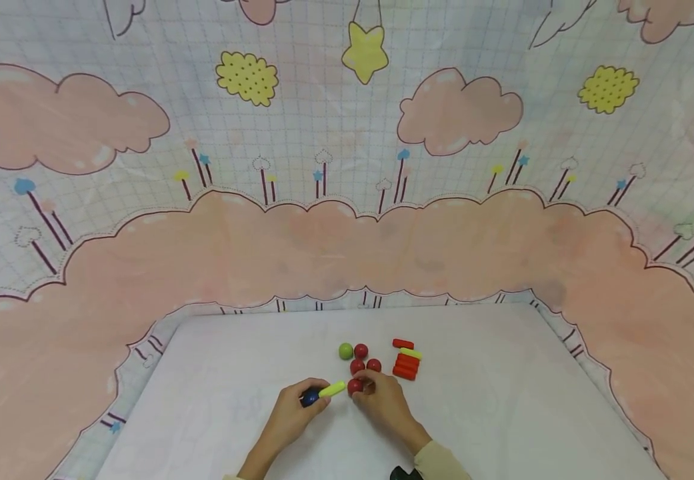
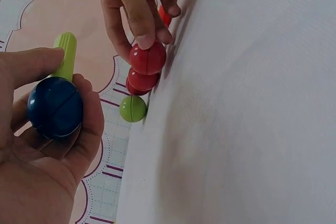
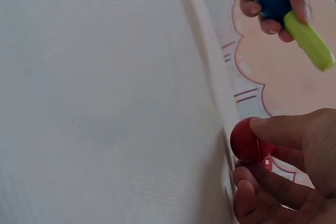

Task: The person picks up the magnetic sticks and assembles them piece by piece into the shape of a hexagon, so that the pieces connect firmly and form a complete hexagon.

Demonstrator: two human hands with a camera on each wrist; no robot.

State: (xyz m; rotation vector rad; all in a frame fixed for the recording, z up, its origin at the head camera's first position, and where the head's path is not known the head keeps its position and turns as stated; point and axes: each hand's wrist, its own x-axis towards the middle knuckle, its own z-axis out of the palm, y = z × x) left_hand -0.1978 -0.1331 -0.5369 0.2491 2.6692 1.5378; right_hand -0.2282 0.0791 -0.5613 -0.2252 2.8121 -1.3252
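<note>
My left hand (image 1: pixel 287 413) holds a dark blue ball (image 2: pixel 55 107) with a fine groove across it, together with a yellow-green ridged stick (image 2: pixel 66 59). The thumb presses the stick, whose near end meets the ball, while the fingers curl beneath the ball. To the right, my right hand (image 1: pixel 387 403) pinches a shiny red ball (image 3: pixel 247 139) between thumb and fingers, close over the white table. The stick's free end points toward this red ball in the head view. Just beyond the right hand lie more red balls (image 1: pixel 361 351) and one green ball (image 1: pixel 345 351).
Right of the balls, several red sticks (image 1: pixel 405 367) lie side by side, with a yellow-green stick (image 1: pixel 411 353) across the back of the group. Another red stick (image 1: pixel 403 343) lies behind it. The white table (image 1: pixel 233 360) borders a cloud-patterned cloth (image 1: pixel 371 253) at the back.
</note>
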